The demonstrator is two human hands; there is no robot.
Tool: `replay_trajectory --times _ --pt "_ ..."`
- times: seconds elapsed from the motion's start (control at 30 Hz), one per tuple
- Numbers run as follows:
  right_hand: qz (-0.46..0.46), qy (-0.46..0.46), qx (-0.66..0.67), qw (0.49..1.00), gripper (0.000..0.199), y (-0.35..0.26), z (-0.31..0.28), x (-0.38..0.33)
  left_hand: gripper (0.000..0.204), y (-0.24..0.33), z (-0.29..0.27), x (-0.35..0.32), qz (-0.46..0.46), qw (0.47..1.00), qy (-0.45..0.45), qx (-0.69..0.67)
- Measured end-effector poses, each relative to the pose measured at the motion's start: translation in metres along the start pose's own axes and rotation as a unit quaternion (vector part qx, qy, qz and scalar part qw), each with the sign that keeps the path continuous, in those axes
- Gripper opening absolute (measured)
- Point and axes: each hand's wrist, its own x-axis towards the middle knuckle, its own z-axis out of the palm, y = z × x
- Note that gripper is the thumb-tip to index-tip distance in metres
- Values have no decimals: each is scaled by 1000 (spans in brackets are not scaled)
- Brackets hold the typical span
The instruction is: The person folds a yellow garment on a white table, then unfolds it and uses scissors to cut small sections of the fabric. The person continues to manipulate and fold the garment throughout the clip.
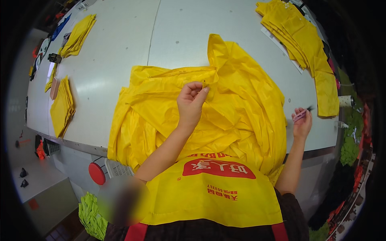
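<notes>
A large heap of yellow cloth (249, 96) lies bunched on the white table in front of me. Its near end hangs over the table edge onto my lap and carries a red printed patch. My left hand (190, 103) is closed in a pinch on a folded edge of this cloth, near the heap's far side. Off to the right, my right hand (302, 125) holds a small pink-purple tool with a dark tip, which looks like thread snips (299, 116). It is apart from the cloth, above the bare tabletop.
Stacks of folded yellow cloth lie at the far left (79, 35), near left (63, 106) and along the right (295, 34) of the table (116, 36). A thread cone (345, 101) sits at the right edge. A red round stool seat (96, 173) and green cloth (91, 215) are below left.
</notes>
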Motion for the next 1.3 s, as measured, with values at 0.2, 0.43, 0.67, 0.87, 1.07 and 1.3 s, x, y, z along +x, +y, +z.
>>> replay_trajectory --times 0.2,0.43,0.67,0.87,1.07,1.3 --pt "40 -329 -173 928 33 21 105 -81 15 0 -4 -2 45 998 0 41" --pt "-206 -428 -310 823 20 51 165 -129 18 -6 -7 -8 80 995 -16 55" --pt "-180 -428 -323 825 21 53 182 -136 18 -12 -8 -9 89 995 -30 44" --pt "-211 -431 -317 818 20 54 188 -132 18 -15 -8 -10 93 993 -51 54" --pt "-204 -430 -318 820 17 51 192 -131 18 -16 -7 -10 88 993 -56 62" --pt "-187 -409 -306 839 17 52 188 -128 19 -16 -6 -11 82 992 -64 69"
